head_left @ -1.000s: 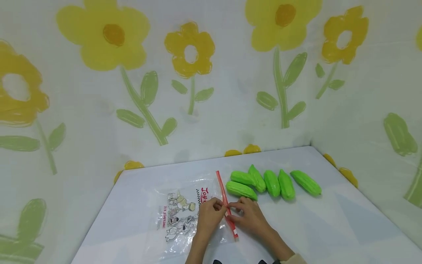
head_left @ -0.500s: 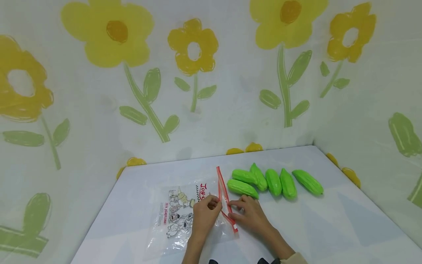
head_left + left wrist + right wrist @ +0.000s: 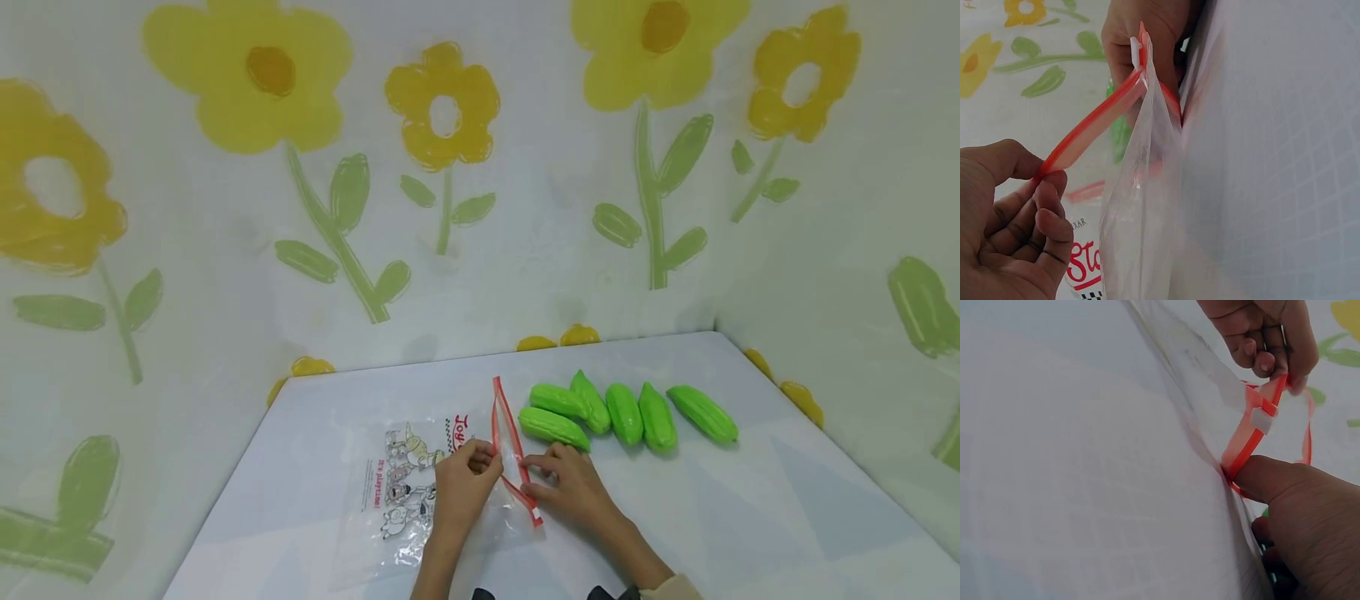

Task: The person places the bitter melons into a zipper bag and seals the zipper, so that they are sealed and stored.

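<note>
The clear printed plastic bag (image 3: 408, 487) I am handling lies on the middle-left of the white table (image 3: 750, 500), its mouth facing the table's right side. With my left hand (image 3: 463, 482) I pinch one lip of the bag's red plastic zip strip (image 3: 1088, 125) between thumb and forefinger, other fingers loosely curled. With my right hand (image 3: 573, 487) I grip the opposite lip, thumb laid on the red; most of those fingers are hidden. The lips stand apart at the middle and meet at both ends.

I expect almost no weight here: thin, slick film that creases and slides easily and might stretch if yanked. The strip should be the stiffest part, so I'd hold there, away from the small white tab (image 3: 1261, 420) on the strip's end nearest the table's front. Six bright green, ridged oblong pieces (image 3: 625, 414) lie toward the table's back right.
</note>
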### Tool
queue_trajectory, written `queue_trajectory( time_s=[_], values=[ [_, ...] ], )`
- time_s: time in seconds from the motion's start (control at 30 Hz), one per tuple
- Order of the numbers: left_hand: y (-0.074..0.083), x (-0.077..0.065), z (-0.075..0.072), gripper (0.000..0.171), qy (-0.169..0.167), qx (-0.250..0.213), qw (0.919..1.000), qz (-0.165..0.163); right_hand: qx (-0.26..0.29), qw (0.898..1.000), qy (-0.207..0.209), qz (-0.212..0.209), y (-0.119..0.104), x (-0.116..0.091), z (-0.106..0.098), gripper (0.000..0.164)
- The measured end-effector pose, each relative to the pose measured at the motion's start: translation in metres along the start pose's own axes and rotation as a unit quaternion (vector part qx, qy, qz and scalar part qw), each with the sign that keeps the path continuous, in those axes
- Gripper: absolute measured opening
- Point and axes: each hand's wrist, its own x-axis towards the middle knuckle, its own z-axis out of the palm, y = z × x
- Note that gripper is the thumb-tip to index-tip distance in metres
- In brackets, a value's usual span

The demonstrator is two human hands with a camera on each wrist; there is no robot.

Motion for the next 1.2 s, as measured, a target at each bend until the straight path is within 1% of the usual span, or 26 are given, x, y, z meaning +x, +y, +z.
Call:
queue_trajectory(
  time_s=[0.2,0.3,0.5,0.77,0.87,0.97,1.03,1.1,1.2],
  values=[
    [0.001,0.002,-0.005,0.006,0.003,-0.046,0.9989,0.004,0.003,1.000,-0.002,0.004,0.000,-0.001,-0.002,0.030],
    [0.002,0.002,-0.008,0.007,0.009,-0.063,0.9980,0.001,0.007,1.000,0.001,0.001,0.000,-0.001,-0.003,0.029],
    [0.005,0.002,-0.011,0.007,0.019,-0.077,0.9968,-0.008,0.007,1.000,0.004,-0.002,0.000,0.000,-0.003,0.028],
    [0.009,0.001,-0.017,0.007,0.024,-0.095,0.9951,-0.001,0.008,1.000,0.006,0.002,-0.001,0.000,-0.003,0.027],
    [0.010,0.002,-0.018,0.007,0.018,-0.125,0.9920,-0.005,0.010,1.000,0.015,-0.004,-0.002,0.000,-0.003,0.026],
    [0.011,0.002,-0.019,0.007,0.014,-0.160,0.9868,-0.016,0.015,1.000,0.019,-0.009,-0.001,0.000,-0.003,0.025],
    [0.011,0.002,-0.019,0.008,0.013,-0.170,0.9850,-0.025,0.021,1.000,0.016,-0.006,-0.002,0.000,-0.003,0.025],
    [0.012,0.001,-0.018,0.007,0.013,-0.160,0.9865,-0.033,0.026,1.000,0.013,-0.004,-0.002,-0.001,-0.003,0.025],
    [0.009,0.000,-0.017,0.008,0.010,-0.135,0.9902,-0.033,0.037,0.999,0.007,-0.006,-0.001,-0.001,-0.003,0.024]
  ],
)
